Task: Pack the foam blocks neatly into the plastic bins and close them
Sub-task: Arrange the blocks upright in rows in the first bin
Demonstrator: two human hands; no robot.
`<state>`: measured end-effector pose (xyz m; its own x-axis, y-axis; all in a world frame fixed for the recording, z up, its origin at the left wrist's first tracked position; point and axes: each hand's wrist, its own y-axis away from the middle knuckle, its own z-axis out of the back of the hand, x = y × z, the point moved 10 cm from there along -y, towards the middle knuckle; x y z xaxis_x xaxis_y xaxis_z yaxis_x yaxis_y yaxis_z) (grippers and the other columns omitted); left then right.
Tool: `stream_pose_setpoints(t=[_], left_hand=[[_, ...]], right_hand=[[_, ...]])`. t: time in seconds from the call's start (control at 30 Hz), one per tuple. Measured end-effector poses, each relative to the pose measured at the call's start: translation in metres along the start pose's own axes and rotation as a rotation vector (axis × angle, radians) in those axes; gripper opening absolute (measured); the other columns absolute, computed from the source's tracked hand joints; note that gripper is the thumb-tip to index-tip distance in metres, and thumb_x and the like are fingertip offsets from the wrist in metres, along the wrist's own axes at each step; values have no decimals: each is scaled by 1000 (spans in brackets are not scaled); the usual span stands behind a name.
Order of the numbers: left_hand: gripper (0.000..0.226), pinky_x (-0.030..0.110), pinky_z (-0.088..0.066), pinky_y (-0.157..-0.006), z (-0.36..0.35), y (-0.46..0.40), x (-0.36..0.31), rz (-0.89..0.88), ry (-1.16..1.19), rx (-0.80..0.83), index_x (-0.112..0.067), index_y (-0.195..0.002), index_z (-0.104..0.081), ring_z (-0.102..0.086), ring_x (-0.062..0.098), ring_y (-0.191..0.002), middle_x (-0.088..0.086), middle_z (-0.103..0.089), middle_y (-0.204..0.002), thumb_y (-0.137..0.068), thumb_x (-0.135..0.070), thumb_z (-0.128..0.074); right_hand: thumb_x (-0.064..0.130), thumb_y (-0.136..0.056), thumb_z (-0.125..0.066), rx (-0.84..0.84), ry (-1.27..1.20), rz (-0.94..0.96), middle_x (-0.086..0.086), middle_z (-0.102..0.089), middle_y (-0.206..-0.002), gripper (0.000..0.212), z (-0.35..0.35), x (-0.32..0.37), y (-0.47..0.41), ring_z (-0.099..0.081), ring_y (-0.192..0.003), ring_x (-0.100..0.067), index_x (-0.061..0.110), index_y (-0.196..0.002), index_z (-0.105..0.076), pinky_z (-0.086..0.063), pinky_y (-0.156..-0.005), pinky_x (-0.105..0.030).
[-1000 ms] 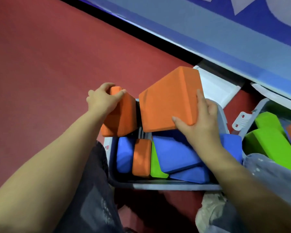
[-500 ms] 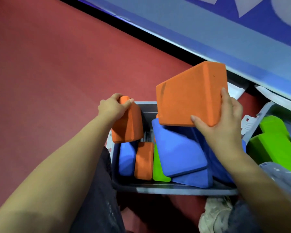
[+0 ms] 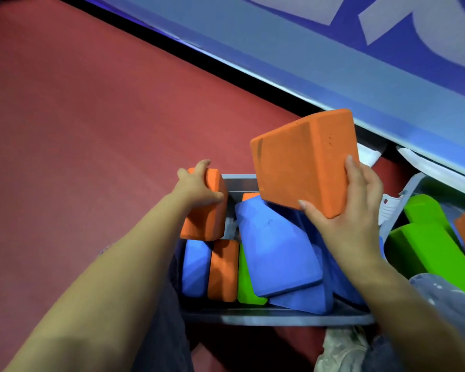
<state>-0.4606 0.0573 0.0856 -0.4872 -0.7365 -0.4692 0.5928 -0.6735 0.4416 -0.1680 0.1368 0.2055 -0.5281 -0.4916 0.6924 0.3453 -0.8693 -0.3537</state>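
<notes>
1. Both hands hold orange foam blocks above a grey plastic bin (image 3: 266, 319) that sits on the red floor (image 3: 78, 116).
2. Left hand (image 3: 196, 187) grips the top of a small orange block (image 3: 204, 218), fingers curled over its upper edge and thumb on its near face; the block stands upright over the bin's left rim.
3. Right hand (image 3: 352, 210) grips a large orange block (image 3: 304, 159) by its lower right corner, thumb on the broad face, fingers along the side. The block is tilted and held clear above the bin's contents.
4. Inside the bin, a blue block (image 3: 195, 267), an orange block (image 3: 223, 269) and a green block (image 3: 246, 285) stand on edge side by side along the left.
5. A broad blue block (image 3: 277, 251) lies tilted across the middle, resting on more blue blocks (image 3: 301, 299) beneath it.
6. To the right stands a second bin (image 3: 395, 210) with green blocks (image 3: 430, 251) in it.
7. A blue and white wall (image 3: 333, 49) runs behind the bins.
</notes>
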Motion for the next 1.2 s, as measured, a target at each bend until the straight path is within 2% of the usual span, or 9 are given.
stream_pose_setpoints(t=[0.13,0.2,0.3,0.47,0.6,0.77,0.87,0.97,1.2], left_hand=[[103,43,-40,-100,-8,-1,-4,-9,36,-2,-53,-147,2,-39,45,-129,19,-1,-154,-77,-47,-74],[98,42,-42,-99,-6,-4,-8,-43,10,-61,-56,-145,1,-37,46,-132,19,10,-157,-78,-53,-70],[84,42,-44,-95,-2,-8,-6,-62,-64,-125,-60,-143,-5,-45,45,-126,19,-3,-157,-82,-56,-62],[82,44,-44,-97,-4,-25,-2,-52,-106,-56,-62,-141,2,-48,44,-118,22,-22,-146,-85,-54,-57],[86,44,-41,-101,-35,-37,-11,-81,-134,24,-57,-143,8,-47,45,-118,23,-13,-149,-87,-53,-56],[86,47,-27,-111,-57,-57,0,-80,-79,8,-49,-148,5,-21,45,-140,14,11,-159,-87,-59,-55],[83,53,-26,-110,-78,-68,10,-46,-118,-2,-51,-147,3,-13,45,-141,6,13,-160,-85,-66,-50],[83,56,-24,-111,-98,-82,7,-20,-190,-20,-51,-147,3,-6,39,-144,3,12,-160,-83,-72,-44],[80,58,-16,-113,-109,-101,12,-2,-217,-35,-45,-150,-2,-1,34,-146,2,7,-161,-84,-74,-38]], right_hand=[[26,-72,-81,-11,9,28,-14,-25,-144,94,-2,-2,1,-24,-132,-12,28,-145,-22,-25,-109,-28],[27,-72,-80,-12,13,45,-16,-26,-143,94,-1,-2,1,-24,-132,-12,28,-145,-22,-21,-110,-16],[27,-72,-80,2,2,25,-15,-25,-145,94,1,-8,0,-23,-132,-11,21,-147,-23,-14,-104,-1],[28,-72,-79,10,6,8,-14,-24,-146,94,6,-8,-1,-22,-131,-8,21,-147,-22,-23,-105,-26],[30,-74,-78,18,13,36,-12,-23,-146,93,4,-9,2,-18,-127,4,23,-147,-21,-23,-104,-22],[37,-74,-78,-16,-17,15,-10,-24,-145,91,6,-17,1,-22,-128,2,30,-143,-19,-20,-102,-6],[46,-71,-69,-72,2,40,-10,-27,-141,89,9,-21,0,-24,-128,4,21,-143,-24,-18,-104,0],[43,-67,-75,-66,6,30,6,-24,-138,92,9,-27,3,-19,-130,16,19,-142,-26,-19,-106,-3],[47,-73,-66,-45,27,18,-2,-24,-143,83,4,-27,0,-24,-133,1,28,-141,-24,-26,-110,-16]])
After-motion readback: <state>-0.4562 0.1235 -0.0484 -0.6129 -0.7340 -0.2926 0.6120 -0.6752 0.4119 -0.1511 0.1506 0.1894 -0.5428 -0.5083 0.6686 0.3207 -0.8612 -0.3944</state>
